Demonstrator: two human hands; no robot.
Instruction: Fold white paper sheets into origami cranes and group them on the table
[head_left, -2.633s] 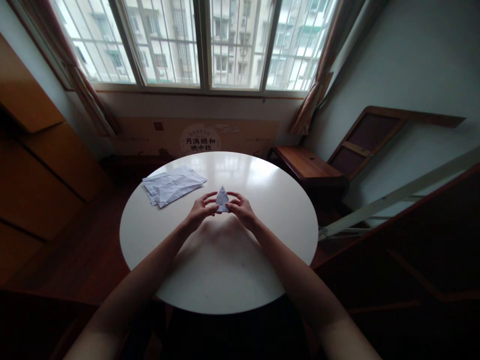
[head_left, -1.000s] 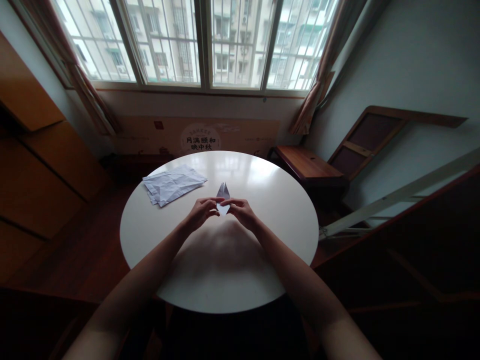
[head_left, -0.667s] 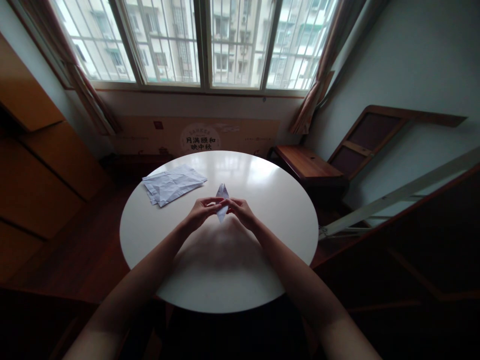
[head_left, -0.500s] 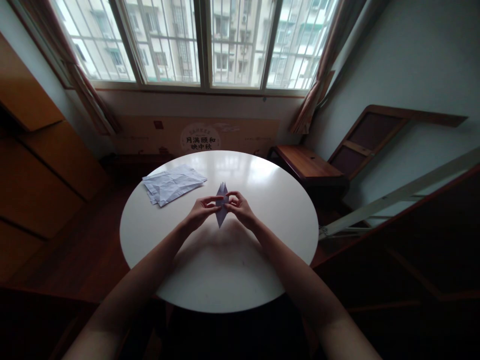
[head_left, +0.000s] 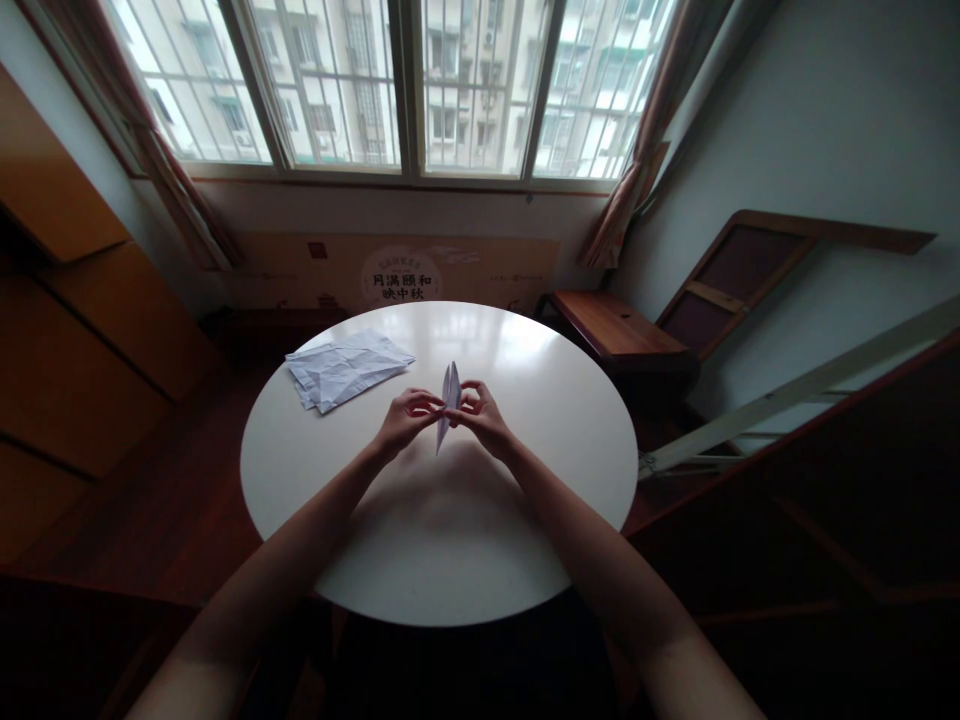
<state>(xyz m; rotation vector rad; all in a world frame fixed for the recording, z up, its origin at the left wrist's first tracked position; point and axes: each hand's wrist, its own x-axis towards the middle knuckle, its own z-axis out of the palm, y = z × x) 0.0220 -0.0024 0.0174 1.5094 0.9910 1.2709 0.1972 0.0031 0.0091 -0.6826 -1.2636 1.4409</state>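
A small piece of folded paper (head_left: 452, 385), pale lilac-white and narrow with pointed ends, is held above the middle of the round white table (head_left: 450, 540). My left hand (head_left: 406, 414) pinches it from the left side, fingertips at its middle. From the right, my right hand (head_left: 481, 415) grips it between thumb and fingers. The paper is turned partly edge-on, with its split points upward and a single point downward. The fingertips cover part of its middle.
Creased sheets of paper (head_left: 349, 368) lie stacked at the table's far left. Beyond the table stand a wooden bench (head_left: 615, 325) on the right and a printed box panel (head_left: 285, 265) under the window. Wooden cabinets (head_left: 90, 330) are at the left.
The folded paper has turned from facing me to nearly edge-on, its upper points shifting slightly right. Both hands keep hold of it, and the left fingers have curled in more.
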